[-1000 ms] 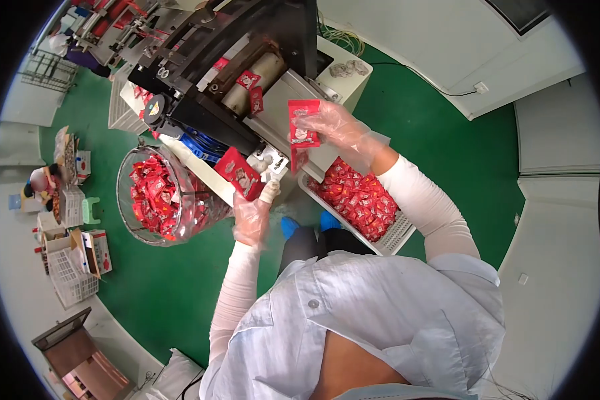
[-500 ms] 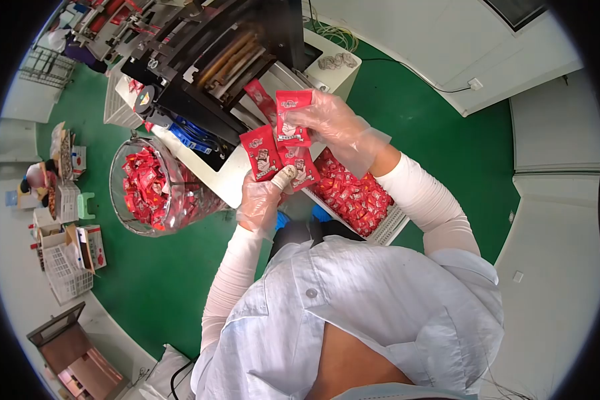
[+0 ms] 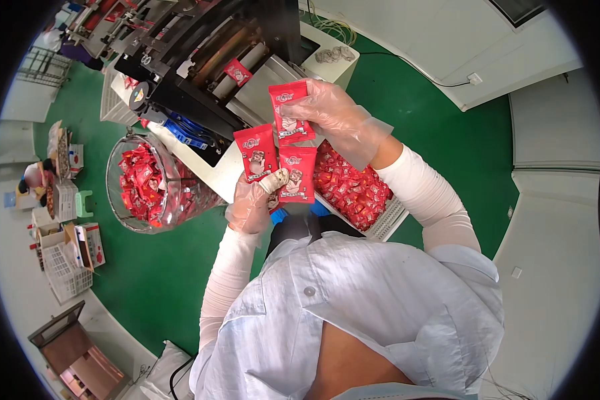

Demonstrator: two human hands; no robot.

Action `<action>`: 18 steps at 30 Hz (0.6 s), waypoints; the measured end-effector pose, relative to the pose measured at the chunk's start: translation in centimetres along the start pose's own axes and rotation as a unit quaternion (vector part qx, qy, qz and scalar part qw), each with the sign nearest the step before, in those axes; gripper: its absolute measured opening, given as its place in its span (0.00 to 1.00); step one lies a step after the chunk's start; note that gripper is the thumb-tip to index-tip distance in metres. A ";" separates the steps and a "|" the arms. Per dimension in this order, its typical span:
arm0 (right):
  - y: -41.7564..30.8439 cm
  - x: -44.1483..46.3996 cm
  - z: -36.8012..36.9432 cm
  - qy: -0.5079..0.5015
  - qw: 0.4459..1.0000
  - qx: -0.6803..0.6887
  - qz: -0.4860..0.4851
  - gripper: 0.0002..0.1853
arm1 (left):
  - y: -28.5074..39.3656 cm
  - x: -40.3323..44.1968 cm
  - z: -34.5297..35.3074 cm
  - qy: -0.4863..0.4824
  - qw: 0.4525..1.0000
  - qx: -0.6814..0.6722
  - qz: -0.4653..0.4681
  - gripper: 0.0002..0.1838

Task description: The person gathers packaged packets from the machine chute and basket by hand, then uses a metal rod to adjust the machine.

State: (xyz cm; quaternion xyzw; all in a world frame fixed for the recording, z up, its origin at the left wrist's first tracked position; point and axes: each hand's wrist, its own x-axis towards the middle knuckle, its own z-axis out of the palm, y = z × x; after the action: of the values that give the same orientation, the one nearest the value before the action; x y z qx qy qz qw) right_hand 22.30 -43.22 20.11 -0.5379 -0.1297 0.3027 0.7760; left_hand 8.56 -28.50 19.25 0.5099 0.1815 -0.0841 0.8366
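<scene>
My left hand (image 3: 252,202), in a clear plastic glove with a wrapped thumb, is closed on two red printed packets, a left packet (image 3: 257,152) and a right packet (image 3: 297,175). Another red packet (image 3: 289,112) is pinched in my gloved right hand (image 3: 333,113), just above those two. Beyond my hands, a further red packet (image 3: 237,72) lies in the opening of a dark machine (image 3: 200,80). Under my right hand stands a white crate (image 3: 397,223) filled with small red packets (image 3: 353,190).
Left of the white table (image 3: 210,177) stands a clear round bag-lined container (image 3: 173,207) of red packets. White crates (image 3: 67,273) and a green stool (image 3: 84,203) are farther left on the green floor (image 3: 140,293). A person (image 3: 39,177) is at the far left.
The packets in my left hand have spread apart, showing their fronts more fully. My right hand's packet has moved slightly up and left. A packet now lies farther up in the machine opening.
</scene>
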 end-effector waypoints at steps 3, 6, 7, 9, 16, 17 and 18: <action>0.3 0.2 -0.2 -0.002 1.000 -0.001 -0.013 0.19 | -0.2 0.0 -0.2 -0.005 1.000 -0.003 -0.005 0.18; 0.6 0.4 -0.5 0.001 1.000 -0.005 -0.012 0.18 | -0.2 0.0 -0.1 -0.007 1.000 -0.008 -0.013 0.19; 0.6 0.3 -0.5 0.002 1.000 0.004 -0.012 0.18 | -0.1 -0.1 0.0 -0.010 1.000 -0.010 -0.011 0.19; 0.5 0.1 -0.4 0.004 1.000 0.021 -0.012 0.18 | -0.1 -0.1 -0.1 -0.018 1.000 -0.008 -0.009 0.19; 0.2 -0.5 -1.0 0.013 0.999 0.017 -0.027 0.19 | -0.4 0.0 -0.5 -0.030 0.999 -0.019 -0.009 0.18; 0.1 -0.5 -1.0 0.010 0.999 0.012 -0.033 0.19 | -0.4 0.0 -0.5 -0.032 0.999 -0.020 -0.003 0.18; 0.0 -0.7 -1.0 0.008 0.999 0.008 -0.039 0.20 | -0.3 0.0 -0.4 -0.027 0.999 -0.022 -0.009 0.18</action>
State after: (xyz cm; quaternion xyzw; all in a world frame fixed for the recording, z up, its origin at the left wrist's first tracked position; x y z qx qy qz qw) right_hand 22.33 -44.40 19.81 -0.5290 -0.1421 0.2683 0.7924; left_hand 8.33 -28.28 18.81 0.4872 0.1652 -0.1012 0.8516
